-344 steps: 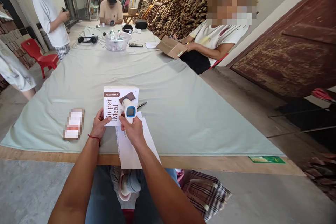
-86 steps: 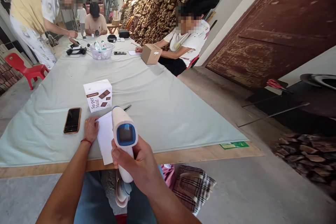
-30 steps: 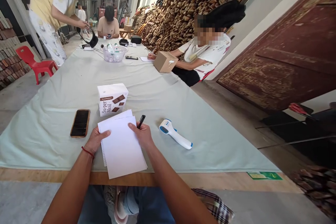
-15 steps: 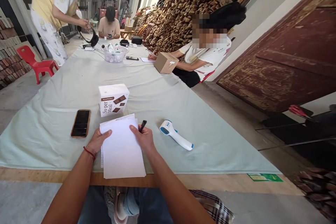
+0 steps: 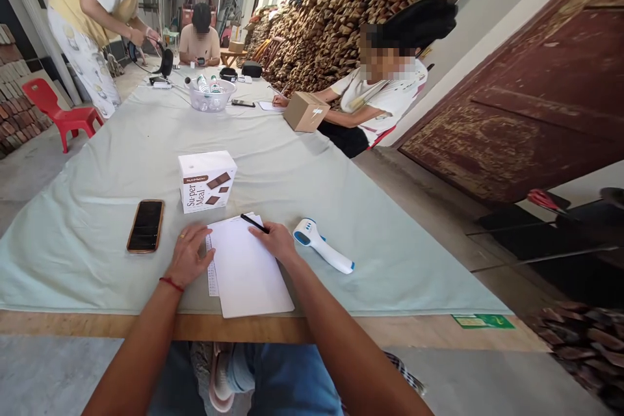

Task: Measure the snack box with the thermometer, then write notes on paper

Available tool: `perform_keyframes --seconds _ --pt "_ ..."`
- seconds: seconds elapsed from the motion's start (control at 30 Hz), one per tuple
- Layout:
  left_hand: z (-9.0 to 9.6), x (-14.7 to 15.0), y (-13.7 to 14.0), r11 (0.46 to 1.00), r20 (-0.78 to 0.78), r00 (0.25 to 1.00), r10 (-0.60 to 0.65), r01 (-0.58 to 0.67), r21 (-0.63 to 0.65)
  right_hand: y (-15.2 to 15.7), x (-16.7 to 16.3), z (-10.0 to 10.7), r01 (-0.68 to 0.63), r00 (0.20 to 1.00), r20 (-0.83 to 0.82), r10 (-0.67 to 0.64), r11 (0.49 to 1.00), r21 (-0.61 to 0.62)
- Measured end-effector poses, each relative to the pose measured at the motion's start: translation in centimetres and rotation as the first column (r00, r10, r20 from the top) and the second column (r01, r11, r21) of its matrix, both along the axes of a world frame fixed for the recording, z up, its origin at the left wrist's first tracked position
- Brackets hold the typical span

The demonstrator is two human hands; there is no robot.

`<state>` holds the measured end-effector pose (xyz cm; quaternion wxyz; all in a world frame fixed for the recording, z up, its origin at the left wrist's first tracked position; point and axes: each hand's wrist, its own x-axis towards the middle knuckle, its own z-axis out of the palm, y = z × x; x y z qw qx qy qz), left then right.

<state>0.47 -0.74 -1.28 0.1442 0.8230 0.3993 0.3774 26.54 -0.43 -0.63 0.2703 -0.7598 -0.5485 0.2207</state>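
My right grip (image 5: 277,240) pinches a black pen (image 5: 254,223) over the top of the white paper (image 5: 253,276) on the cloth-covered worktop (image 5: 390,266), while my left grip (image 5: 192,252), fingers loosely spread, rests at the paper's left edge. A white box (image 5: 207,183) stands just beyond the paper; a phone (image 5: 145,226) lies to the left, a thermometer (image 5: 324,246) to the right.
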Motion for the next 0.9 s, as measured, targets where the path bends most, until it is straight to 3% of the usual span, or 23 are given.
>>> perform_keyframes --seconds 0.13,0.2,0.3,0.4,0.5,0.57,0.7,0.9 --pt "0.1 0.3 -0.2 0.998 -0.255 0.965 -0.056 0.055 -0.010 0.2 -0.5 0.3 0.003 0.992 0.129 0.005 0.998 -0.062" --pt "0.2 0.5 -0.5 0.999 -0.347 0.937 -0.049 0.039 -0.035 0.2 -0.6 0.2 0.027 0.989 0.146 -0.021 0.999 -0.037" --pt "0.3 0.7 -0.7 0.998 -0.409 0.911 -0.048 0.024 -0.062 0.0 -0.1 -0.1 0.157 0.982 0.100 -0.162 0.986 0.056" --pt "0.7 0.7 -0.9 0.996 -0.438 0.897 -0.054 0.016 -0.090 -0.7 0.4 0.1 0.279 0.960 -0.073 -0.269 0.924 0.263" --pt "1.0 0.7 -0.9 0.993 -0.468 0.881 -0.065 0.012 -0.114 -1.4 0.2 0.9 0.335 0.922 -0.347 -0.170 0.799 0.500" --pt "1.1 0.7 -0.8 0.993 -0.482 0.874 -0.067 0.011 -0.118 -1.8 -0.6 1.4 0.396 0.858 -0.500 -0.115 0.768 0.503" --pt "0.9 0.5 -0.6 0.996 -0.478 0.876 -0.057 0.015 -0.091 -1.8 -2.7 1.7 0.403 0.761 -0.648 -0.033 0.807 0.432" --pt "0.8 0.2 -0.3 0.997 -0.466 0.883 -0.063 0.032 -0.074 -0.6 -4.6 1.5 0.294 0.738 -0.673 0.044 0.877 0.379"
